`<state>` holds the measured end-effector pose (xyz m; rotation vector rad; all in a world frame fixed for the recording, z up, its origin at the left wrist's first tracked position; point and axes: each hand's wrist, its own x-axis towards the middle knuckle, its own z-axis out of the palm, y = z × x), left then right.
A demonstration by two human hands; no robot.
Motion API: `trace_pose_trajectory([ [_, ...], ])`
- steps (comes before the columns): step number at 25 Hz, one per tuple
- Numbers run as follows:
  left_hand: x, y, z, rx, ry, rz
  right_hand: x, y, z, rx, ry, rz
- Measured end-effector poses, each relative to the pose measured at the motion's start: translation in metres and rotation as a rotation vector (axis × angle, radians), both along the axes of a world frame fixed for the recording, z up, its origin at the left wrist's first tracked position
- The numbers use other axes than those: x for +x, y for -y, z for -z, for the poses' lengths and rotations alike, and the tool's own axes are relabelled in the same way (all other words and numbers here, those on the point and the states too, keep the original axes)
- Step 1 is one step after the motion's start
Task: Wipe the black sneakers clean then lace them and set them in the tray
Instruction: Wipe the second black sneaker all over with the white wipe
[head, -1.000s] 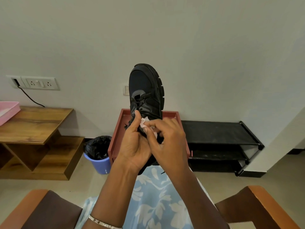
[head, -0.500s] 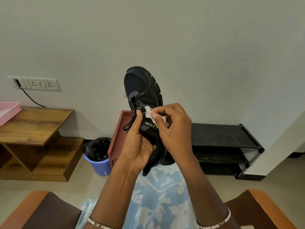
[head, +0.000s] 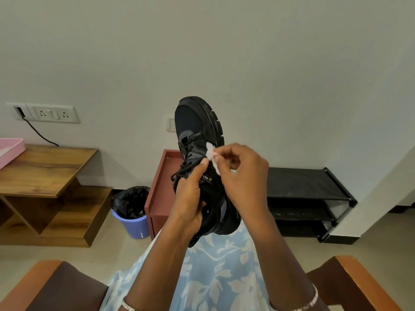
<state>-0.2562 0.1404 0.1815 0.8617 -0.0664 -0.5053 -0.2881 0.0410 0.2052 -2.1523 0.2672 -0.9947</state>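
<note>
Black lace-up sneaker (head: 197, 129), mesh toe, chunky lugged sole: held aloft, toe up, sole facing right. Black laces (head: 184, 170): loose, dangling left. Small crumpled white wipe (head: 210, 151): against the upper, beside the sole edge. Reddish-brown rectangular tray (head: 167, 167): behind the sneaker, partly hidden.

L hand (head: 188, 198) grips black sneaker (head: 197, 122) by heel end, toe up at 12 o'clock. R hand (head: 244, 173) pinches white wipe (head: 212, 153) on shoe's 3 o'clock side. Red-brown tray (head: 161, 176) behind; bin (head: 132, 209) at tray's 9 o'clock.
</note>
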Motion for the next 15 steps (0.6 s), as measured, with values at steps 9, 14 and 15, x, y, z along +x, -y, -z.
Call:
trace_pose_trajectory([
  [9,0.012,-0.01,0.0,-0.081,-0.094,-0.036,-0.028,0.025,0.003,0.156,-0.249,-0.291],
  [14,0.006,-0.006,-0.001,-0.093,-0.128,0.018,-0.013,0.026,-0.007,0.092,-0.208,-0.201],
  [15,0.003,-0.003,-0.002,-0.095,-0.114,0.032,-0.004,0.026,-0.01,0.058,-0.144,-0.155],
])
